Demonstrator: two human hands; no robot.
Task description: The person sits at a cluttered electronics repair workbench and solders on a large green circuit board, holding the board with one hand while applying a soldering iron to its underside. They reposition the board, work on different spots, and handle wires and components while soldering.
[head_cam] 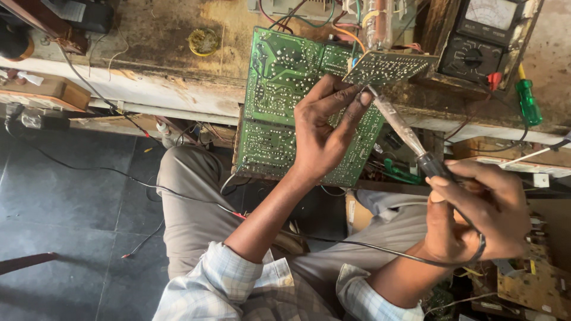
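My left hand (324, 128) lies on a large green circuit board (279, 89) that leans against the workbench edge, solder side up. Its fingers pinch a smaller green circuit board (389, 65) at that board's near corner. My right hand (476, 211) grips the dark handle of a soldering iron (404, 131). The iron's metal shaft slants up and left, and its tip touches the small board right beside my left fingertips. The iron's black cord loops across my lap.
A worn wooden workbench (160, 41) runs across the top. On it sit an analog multimeter (485, 35), a green-handled screwdriver (528, 102) and a small yellow tin (203, 40). More boards (535, 285) lie at lower right. Wires trail over the dark floor (59, 202).
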